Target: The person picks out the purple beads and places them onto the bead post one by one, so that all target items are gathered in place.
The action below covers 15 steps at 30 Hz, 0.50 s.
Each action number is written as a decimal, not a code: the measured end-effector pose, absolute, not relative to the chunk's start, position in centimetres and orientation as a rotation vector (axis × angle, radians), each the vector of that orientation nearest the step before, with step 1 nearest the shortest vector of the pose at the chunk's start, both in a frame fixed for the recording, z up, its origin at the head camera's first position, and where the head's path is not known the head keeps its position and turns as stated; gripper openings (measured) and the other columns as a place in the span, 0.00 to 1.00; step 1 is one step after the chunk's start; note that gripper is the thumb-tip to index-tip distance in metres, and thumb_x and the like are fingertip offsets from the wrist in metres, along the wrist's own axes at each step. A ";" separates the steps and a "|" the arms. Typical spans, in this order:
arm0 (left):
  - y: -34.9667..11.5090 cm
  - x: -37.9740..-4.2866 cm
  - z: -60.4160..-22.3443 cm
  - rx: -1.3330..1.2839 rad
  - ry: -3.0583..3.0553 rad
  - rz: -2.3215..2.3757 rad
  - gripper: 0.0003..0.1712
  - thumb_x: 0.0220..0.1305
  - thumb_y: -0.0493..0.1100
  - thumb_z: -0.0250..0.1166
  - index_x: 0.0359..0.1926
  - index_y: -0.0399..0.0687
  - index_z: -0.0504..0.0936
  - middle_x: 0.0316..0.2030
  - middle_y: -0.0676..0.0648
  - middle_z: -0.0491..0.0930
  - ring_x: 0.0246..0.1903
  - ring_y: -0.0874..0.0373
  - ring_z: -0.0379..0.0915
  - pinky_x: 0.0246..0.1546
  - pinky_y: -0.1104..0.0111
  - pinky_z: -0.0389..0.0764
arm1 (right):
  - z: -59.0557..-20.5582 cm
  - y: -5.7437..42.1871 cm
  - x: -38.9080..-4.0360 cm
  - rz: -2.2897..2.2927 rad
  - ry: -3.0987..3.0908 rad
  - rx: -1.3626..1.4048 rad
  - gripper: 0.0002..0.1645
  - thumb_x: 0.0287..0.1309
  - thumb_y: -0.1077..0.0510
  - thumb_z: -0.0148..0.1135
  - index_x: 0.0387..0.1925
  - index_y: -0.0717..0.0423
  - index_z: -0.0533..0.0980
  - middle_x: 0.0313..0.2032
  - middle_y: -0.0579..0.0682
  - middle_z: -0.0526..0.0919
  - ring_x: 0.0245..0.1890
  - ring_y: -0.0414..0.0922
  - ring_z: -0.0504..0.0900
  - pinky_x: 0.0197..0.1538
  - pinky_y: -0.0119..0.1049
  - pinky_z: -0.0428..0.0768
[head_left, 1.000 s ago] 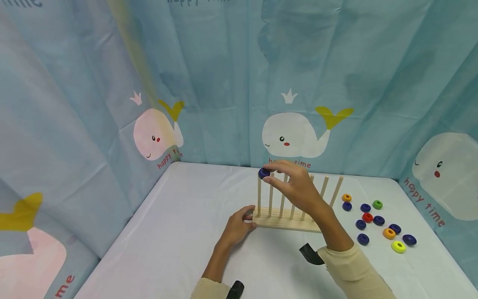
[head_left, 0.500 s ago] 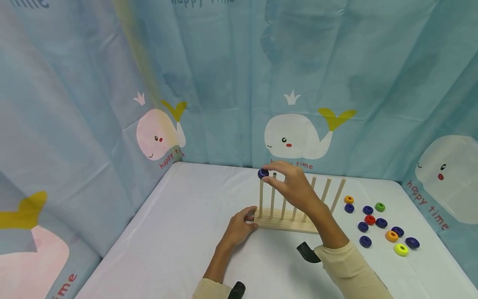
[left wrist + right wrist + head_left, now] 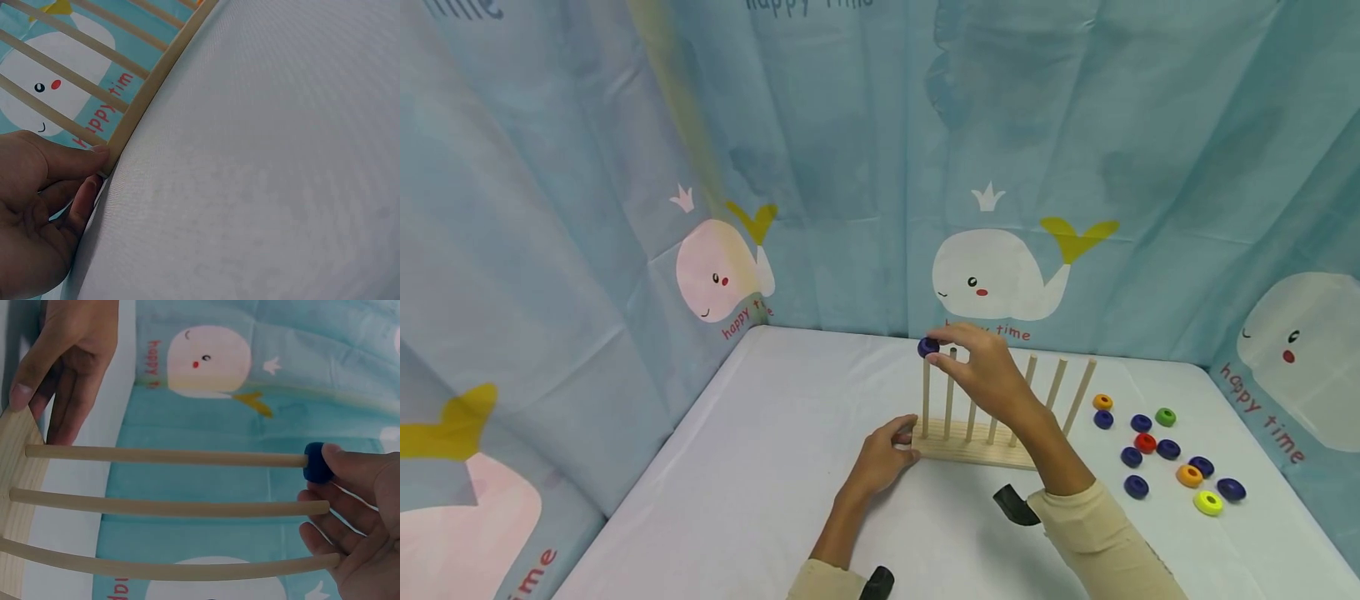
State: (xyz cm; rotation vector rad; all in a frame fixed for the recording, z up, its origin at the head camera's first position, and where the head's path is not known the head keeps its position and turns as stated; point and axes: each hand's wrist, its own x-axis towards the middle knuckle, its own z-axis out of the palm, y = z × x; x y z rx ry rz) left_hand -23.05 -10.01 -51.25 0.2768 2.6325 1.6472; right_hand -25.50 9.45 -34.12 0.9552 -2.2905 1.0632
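A wooden peg rack [image 3: 970,452] stands on the white table, its row of upright pegs rising from a long base. My left hand [image 3: 876,460] grips the base's left end, thumb on the front face in the left wrist view. At the top of the leftmost peg [image 3: 169,455], my right hand [image 3: 992,377] pinches a dark blue bead [image 3: 317,464] between thumb and fingers. The bead sits at the peg's tip in the right wrist view; how far it is threaded on, I cannot tell. My right hand hides some peg tops in the head view.
Loose beads lie right of the rack: several blue ones [image 3: 1137,487], a red one [image 3: 1145,443], a green one [image 3: 1165,417], a yellow one [image 3: 1208,502] and two orange ones [image 3: 1189,476]. A blue whale-print curtain [image 3: 835,167] hangs behind and beside the table [image 3: 737,483].
My right hand has brought the blue bead slightly left, from beside the leftmost peg's tip onto it. The left hand keeps its grip on the base. The head view has shifted slightly.
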 end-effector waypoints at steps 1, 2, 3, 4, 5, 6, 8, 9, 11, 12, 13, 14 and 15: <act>-10.0 -23.0 -51.2 0.276 2.630 1.650 0.34 0.58 0.37 0.69 0.66 0.53 0.72 0.52 0.45 0.80 0.51 0.53 0.76 0.54 0.50 0.72 | -34.1 9.5 -25.5 1.059 -2.291 0.955 0.19 0.57 0.58 0.70 0.51 0.54 0.81 0.48 0.47 0.83 0.50 0.41 0.79 0.51 0.42 0.78; -10.0 -23.0 -51.3 0.276 2.630 1.651 0.34 0.58 0.37 0.69 0.66 0.53 0.72 0.52 0.46 0.80 0.51 0.53 0.76 0.54 0.50 0.72 | -34.2 9.5 -25.5 1.053 -2.294 0.952 0.19 0.57 0.58 0.69 0.51 0.53 0.81 0.48 0.47 0.83 0.51 0.42 0.79 0.52 0.42 0.78; -10.0 -23.0 -51.3 0.273 2.628 1.652 0.34 0.57 0.36 0.69 0.66 0.54 0.73 0.51 0.46 0.80 0.51 0.53 0.77 0.55 0.50 0.71 | -34.1 9.5 -25.4 1.050 -2.294 0.950 0.19 0.57 0.58 0.69 0.52 0.53 0.81 0.49 0.47 0.83 0.52 0.42 0.79 0.52 0.43 0.78; -10.0 -23.0 -51.3 0.274 2.631 1.650 0.34 0.57 0.36 0.69 0.66 0.54 0.73 0.50 0.46 0.81 0.50 0.53 0.77 0.55 0.49 0.71 | -34.1 9.6 -25.4 1.048 -2.296 0.945 0.20 0.57 0.58 0.69 0.52 0.53 0.81 0.49 0.47 0.83 0.52 0.42 0.79 0.52 0.43 0.78; -10.0 -23.0 -51.3 0.273 2.632 1.650 0.34 0.57 0.37 0.69 0.66 0.54 0.73 0.50 0.46 0.81 0.50 0.53 0.77 0.55 0.49 0.71 | -34.1 9.7 -25.3 1.043 -2.300 0.936 0.20 0.58 0.57 0.69 0.53 0.52 0.81 0.50 0.47 0.82 0.53 0.42 0.78 0.53 0.43 0.77; -10.0 -23.0 -51.3 0.270 2.632 1.649 0.34 0.57 0.37 0.69 0.66 0.55 0.73 0.49 0.46 0.81 0.50 0.53 0.77 0.55 0.49 0.71 | -34.1 9.7 -25.2 1.042 -2.298 0.930 0.20 0.58 0.57 0.69 0.53 0.52 0.81 0.50 0.46 0.82 0.54 0.43 0.78 0.53 0.44 0.77; -10.0 -23.1 -51.4 0.267 2.636 1.647 0.35 0.56 0.37 0.70 0.65 0.55 0.73 0.48 0.46 0.82 0.50 0.53 0.77 0.55 0.49 0.70 | -34.0 9.9 -25.1 1.044 -2.299 0.917 0.20 0.58 0.56 0.69 0.53 0.51 0.81 0.51 0.45 0.82 0.54 0.43 0.78 0.53 0.45 0.77; -10.1 -23.1 -51.4 0.270 2.640 1.645 0.35 0.56 0.37 0.70 0.65 0.55 0.73 0.47 0.46 0.82 0.50 0.52 0.77 0.55 0.48 0.70 | -33.9 10.0 -25.0 1.045 -2.296 0.913 0.20 0.59 0.55 0.68 0.53 0.51 0.80 0.51 0.45 0.82 0.54 0.43 0.78 0.53 0.45 0.77; -10.1 -23.2 -51.5 0.270 2.642 1.644 0.35 0.56 0.37 0.70 0.65 0.55 0.73 0.48 0.46 0.82 0.50 0.52 0.77 0.56 0.49 0.70 | -33.9 10.2 -24.9 1.040 -2.295 0.902 0.20 0.59 0.54 0.68 0.53 0.50 0.80 0.52 0.44 0.81 0.55 0.42 0.77 0.53 0.44 0.77; -10.1 -23.2 -51.5 0.269 2.641 1.647 0.35 0.56 0.37 0.70 0.65 0.55 0.73 0.48 0.46 0.82 0.50 0.52 0.77 0.56 0.49 0.70 | -33.8 10.3 -24.8 1.043 -2.288 0.903 0.20 0.59 0.54 0.68 0.53 0.50 0.80 0.52 0.43 0.81 0.54 0.42 0.77 0.52 0.44 0.77; -10.1 -23.2 -51.5 0.273 2.642 1.650 0.35 0.56 0.37 0.71 0.65 0.54 0.73 0.48 0.46 0.82 0.50 0.52 0.77 0.56 0.49 0.70 | -33.8 10.4 -24.6 1.039 -2.284 0.901 0.20 0.59 0.54 0.68 0.54 0.49 0.80 0.52 0.43 0.81 0.54 0.41 0.77 0.51 0.43 0.77; -10.1 -23.2 -51.5 0.270 2.643 1.649 0.35 0.56 0.37 0.71 0.65 0.54 0.73 0.48 0.46 0.82 0.50 0.52 0.77 0.56 0.50 0.70 | -33.7 10.5 -24.5 1.033 -2.275 0.901 0.20 0.59 0.53 0.68 0.54 0.50 0.80 0.52 0.43 0.81 0.53 0.41 0.78 0.51 0.42 0.77; -10.1 -23.2 -51.5 0.272 2.645 1.648 0.35 0.56 0.37 0.71 0.65 0.54 0.73 0.48 0.45 0.82 0.50 0.52 0.77 0.56 0.49 0.70 | -33.6 10.7 -24.4 1.032 -2.262 0.905 0.21 0.59 0.53 0.69 0.54 0.50 0.80 0.52 0.43 0.81 0.53 0.41 0.78 0.50 0.43 0.78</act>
